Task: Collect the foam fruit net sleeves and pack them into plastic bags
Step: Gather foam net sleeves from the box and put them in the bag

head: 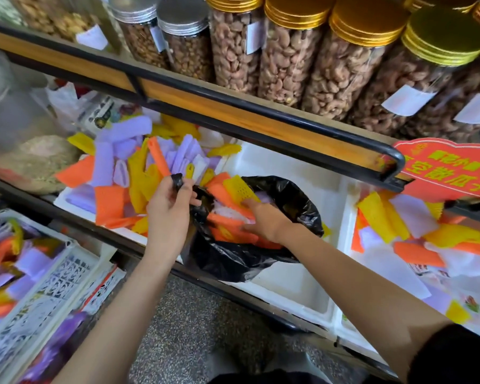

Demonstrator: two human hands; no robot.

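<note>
A black plastic bag (pixel 283 200) sits open in a white foam box (pixel 297 289) on the lower shelf. My left hand (pixel 168 209) pinches the bag's left rim and holds it up. Inside the bag's mouth, my right hand (pixel 263 220) lies on a bundle of orange, white and yellow foam net sleeves (pixel 234 189). Its fingers are partly hidden among them. A loose pile of purple, orange and yellow sleeves (pixel 139 173) fills the box to the left of the bag.
A black-edged wooden shelf rail (pixel 261 117) runs just above the box, with jars of nuts (pixel 288 54) on it. A second foam box (pixel 416 245) with sleeves lies right. A white basket (pixel 47 286) of sleeves stands lower left. A red sign (pixel 449 167) hangs right.
</note>
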